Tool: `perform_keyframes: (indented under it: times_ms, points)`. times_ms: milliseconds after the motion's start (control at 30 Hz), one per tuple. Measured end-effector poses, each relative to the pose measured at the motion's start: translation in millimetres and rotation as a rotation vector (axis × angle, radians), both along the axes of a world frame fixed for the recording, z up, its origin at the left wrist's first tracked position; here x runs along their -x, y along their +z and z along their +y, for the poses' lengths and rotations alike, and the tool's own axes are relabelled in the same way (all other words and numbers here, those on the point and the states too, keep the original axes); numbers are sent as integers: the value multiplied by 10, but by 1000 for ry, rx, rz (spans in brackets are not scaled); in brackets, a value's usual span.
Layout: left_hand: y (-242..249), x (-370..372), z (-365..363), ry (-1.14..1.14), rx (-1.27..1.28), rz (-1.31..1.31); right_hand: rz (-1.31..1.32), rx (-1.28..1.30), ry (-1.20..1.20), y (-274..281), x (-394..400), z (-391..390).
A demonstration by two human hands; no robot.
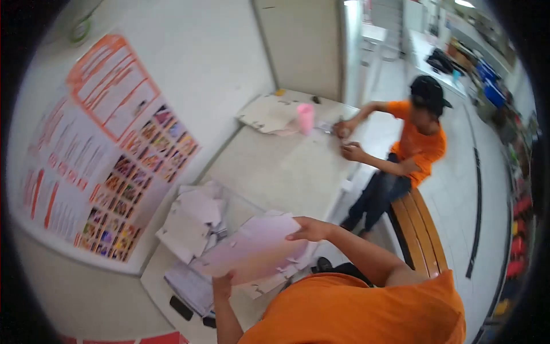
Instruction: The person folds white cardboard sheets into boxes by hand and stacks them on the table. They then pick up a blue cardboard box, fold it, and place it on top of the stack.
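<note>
A flat, pinkish die-cut cardboard sheet (252, 246) with notches and tabs along its edges is tilted above the near end of the table (275, 166). My right hand (309, 229) grips its upper right corner, thumb on top. At its lower left edge, my left hand (223, 282) is closed on the same sheet, some of its fingers hidden. Just beyond lies a pile of similar cut cardboard pieces (186, 221). More pale cardboard (266, 285) shows beneath the held sheet.
Papers (189, 286) and a dark phone-like object (181, 308) lie at the table's near left. Across the table, a person in an orange shirt (421, 146) sits on a wooden bench (421, 229). A pink cup (305, 118) stands beside more cardboard (266, 112). A poster (114, 155) covers the wall.
</note>
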State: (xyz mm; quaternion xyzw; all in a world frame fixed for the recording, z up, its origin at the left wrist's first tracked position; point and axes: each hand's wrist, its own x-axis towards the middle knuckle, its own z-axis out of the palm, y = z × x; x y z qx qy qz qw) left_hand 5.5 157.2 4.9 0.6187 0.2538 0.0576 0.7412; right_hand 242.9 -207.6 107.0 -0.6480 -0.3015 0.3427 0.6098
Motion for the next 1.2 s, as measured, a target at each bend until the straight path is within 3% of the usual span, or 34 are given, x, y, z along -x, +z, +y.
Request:
perform_keyframes:
  times_ms: [33, 100, 133, 167, 200, 267, 333, 367, 433, 500, 567, 633, 667, 733, 800, 833, 900, 933, 1000, 1033, 1067, 1133, 1200]
  points:
    - [248, -52, -141, -83, -341, 29, 47, -4, 92, 13, -76, -62]
    - [-215, 112, 136, -196, -420, -11, 100, -16, 171, -160, -89, -95]
    - [23, 32, -16, -258, -507, -60, -60, -40, 206, -286, -131, -74]
    - [262, 25, -263, -177, -329, 21, -221, -66, 249, -401, -158, -60]
    - [296, 20, -315, -183, -332, 12, -230, -66, 242, -418, -156, -54]
    - [299, -51, -344, -96, -184, -85, -55, 57, 228, -444, -199, -70]
    - [345, -95, -349, -95, -278, -38, -30, 201, 237, -343, -295, -95]
    - [362, -90, -328, -88, -375, 5, -53, 63, 253, -314, -350, -111]
    - [109, -63, -196, -50, -311, -26, 8, -222, 223, -174, -468, -34]
    - [-36, -97, -168, -2, -237, -63, -359, -267, 98, 325, -463, 127]
    - [142, -54, -244, -96, -414, -57, -784, -148, 108, 854, -209, 443]
    - [81, -32, -245, -84, -397, -79, -959, 51, 234, 1199, 155, 790]
    - [78, -8, -252, -72, -389, -92, -946, 55, 227, 1223, 278, 932]
    - [192, 1, -307, -78, -383, -78, -1054, 471, 443, 1211, 471, 1177]
    - [543, -19, -350, -89, -386, -51, -1050, 493, 478, 897, 485, 1355]
    - [985, -48, -444, -220, -606, 243, -1051, 519, 511, 792, 464, 1405]
    - [552, 141, 234, -600, -1064, 293, -1078, 500, 584, 832, 485, 1424]
    - [865, 1, 161, -586, -554, 127, -1109, 481, 656, 853, 473, 1423]
    - [1392, -332, 188, -656, -86, -235, -1121, 484, 752, 886, 377, 1555]
    - [1627, -491, 188, -754, 32, -339, -1143, 486, 846, 917, 304, 1633]
    - [1875, -677, 149, -870, -13, -266, -1148, 488, 845, 958, 213, 1685]
    - [2279, -992, -31, -1145, -568, 357, -1034, 489, 959, 1024, 36, 1766]
    - [1860, -1207, 299, -1212, -551, 434, -1004, 490, 1015, 952, -127, 1856]
